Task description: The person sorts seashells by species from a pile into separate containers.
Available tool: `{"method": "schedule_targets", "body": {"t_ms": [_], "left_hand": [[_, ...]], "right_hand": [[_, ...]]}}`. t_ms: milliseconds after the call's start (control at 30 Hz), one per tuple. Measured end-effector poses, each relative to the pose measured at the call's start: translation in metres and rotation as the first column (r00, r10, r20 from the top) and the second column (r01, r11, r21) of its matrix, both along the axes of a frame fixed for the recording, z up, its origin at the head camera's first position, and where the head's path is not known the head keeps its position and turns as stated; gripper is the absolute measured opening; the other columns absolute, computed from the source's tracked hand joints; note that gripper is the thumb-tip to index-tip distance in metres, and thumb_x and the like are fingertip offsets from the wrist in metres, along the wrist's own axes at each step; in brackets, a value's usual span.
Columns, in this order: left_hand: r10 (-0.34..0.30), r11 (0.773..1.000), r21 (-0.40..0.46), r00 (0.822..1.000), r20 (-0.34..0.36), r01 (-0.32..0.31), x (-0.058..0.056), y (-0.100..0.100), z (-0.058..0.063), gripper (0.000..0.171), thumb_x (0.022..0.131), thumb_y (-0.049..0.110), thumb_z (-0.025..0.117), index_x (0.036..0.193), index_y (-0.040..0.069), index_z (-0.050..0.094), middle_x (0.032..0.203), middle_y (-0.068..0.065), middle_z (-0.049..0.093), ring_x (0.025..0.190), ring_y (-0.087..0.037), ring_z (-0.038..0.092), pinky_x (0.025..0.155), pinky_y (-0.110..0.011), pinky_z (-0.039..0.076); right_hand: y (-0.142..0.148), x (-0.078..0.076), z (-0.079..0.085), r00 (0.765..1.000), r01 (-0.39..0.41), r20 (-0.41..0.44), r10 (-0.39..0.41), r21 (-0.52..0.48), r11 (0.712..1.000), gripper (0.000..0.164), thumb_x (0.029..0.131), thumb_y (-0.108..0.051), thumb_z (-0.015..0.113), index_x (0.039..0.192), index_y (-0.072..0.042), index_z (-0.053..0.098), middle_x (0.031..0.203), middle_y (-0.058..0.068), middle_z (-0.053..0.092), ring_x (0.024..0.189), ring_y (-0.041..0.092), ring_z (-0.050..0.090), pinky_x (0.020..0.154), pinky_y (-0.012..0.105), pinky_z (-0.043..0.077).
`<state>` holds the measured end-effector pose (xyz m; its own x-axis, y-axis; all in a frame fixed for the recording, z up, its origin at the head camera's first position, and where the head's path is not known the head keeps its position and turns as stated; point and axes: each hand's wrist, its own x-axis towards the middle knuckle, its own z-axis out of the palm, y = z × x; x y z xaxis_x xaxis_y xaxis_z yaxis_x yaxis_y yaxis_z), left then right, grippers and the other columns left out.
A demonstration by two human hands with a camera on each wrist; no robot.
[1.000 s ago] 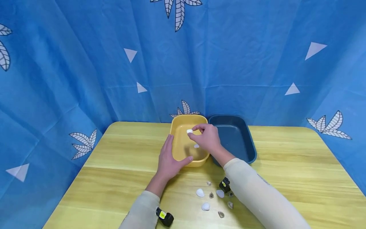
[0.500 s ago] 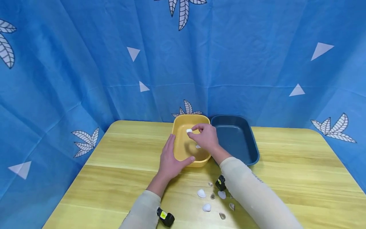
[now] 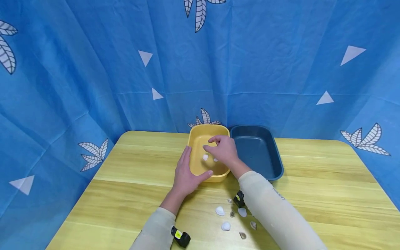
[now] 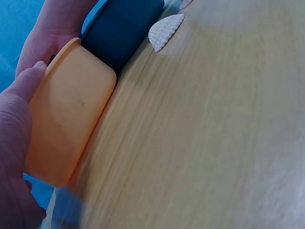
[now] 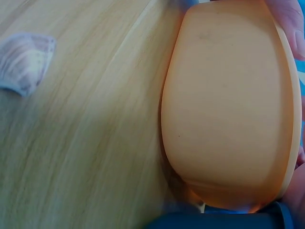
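Note:
Two pale shells lie on the floor of a yellow plastic bin (image 3: 194, 166). One, a white shell (image 3: 205, 157), is just below my right fingertips; the other shell (image 3: 215, 160) is partly covered by that hand. My right hand (image 3: 223, 151) hovers over the bin, thumb and forefinger parted with nothing between them. My left hand (image 3: 185, 177) rests on the bin's near left corner, straight fingers along the side and thumb at the front rim. The left wrist view shows that thumb (image 4: 29, 82) against the orange-looking bin wall (image 4: 71, 112).
A dark blue bin (image 3: 256, 156) stands against the yellow one on its right. Several loose shells lie on the wooden table (image 3: 125, 194) in front, among them a white shell (image 3: 225, 226) and a brown shell (image 3: 242, 235). A blue curtain (image 3: 265, 69) hangs behind.
My right hand has let go of the white shell, which has dropped from its fingertips to the yellow bin's floor. Thumb and forefinger have parted. My left hand stays at the bin.

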<state>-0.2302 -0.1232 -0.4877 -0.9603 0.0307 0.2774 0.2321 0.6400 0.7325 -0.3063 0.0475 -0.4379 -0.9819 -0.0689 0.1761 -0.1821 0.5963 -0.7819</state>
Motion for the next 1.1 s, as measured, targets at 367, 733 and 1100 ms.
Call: {"method": "schedule_targets", "body": {"t_ms": [367,733,1100], "left_hand": [[-0.005,1.000,0.007,1.000,-0.014,0.005,0.000,0.003,-0.002,0.117,0.073,0.063,0.080,0.159,0.010,0.020,0.165,-0.001,0.017,0.147,-0.025,0.020,0.115,-0.052,0.023],[0.014,0.999,0.030,1.000,0.007,-0.014,0.000,0.003,0.000,0.117,0.073,0.058,0.083,0.160,0.013,0.020,0.165,0.001,0.016,0.147,-0.026,0.020,0.115,-0.052,0.022],[0.034,0.999,0.027,0.999,0.019,-0.034,0.002,0.004,0.001,0.119,0.070,0.065,0.081,0.160,0.015,0.021,0.165,0.002,0.017,0.147,-0.026,0.021,0.115,-0.053,0.023]], "right_hand": [[0.009,0.008,0.004,0.997,0.003,-0.078,-0.010,-0.094,0.996,0.028,0.081,-0.032,0.083,0.097,-0.010,0.078,0.063,0.004,0.043,0.065,0.022,0.045,0.055,0.032,0.033],[0.029,0.033,0.023,0.989,-0.032,-0.148,0.013,-0.124,0.992,0.024,0.083,-0.030,0.082,0.095,-0.010,0.078,0.061,0.004,0.040,0.063,0.024,0.044,0.054,0.034,0.034],[0.053,0.080,0.027,0.981,-0.076,-0.187,0.044,-0.164,0.984,0.016,0.083,-0.025,0.083,0.092,-0.013,0.078,0.062,0.001,0.039,0.055,0.021,0.040,0.051,0.031,0.032]]}}
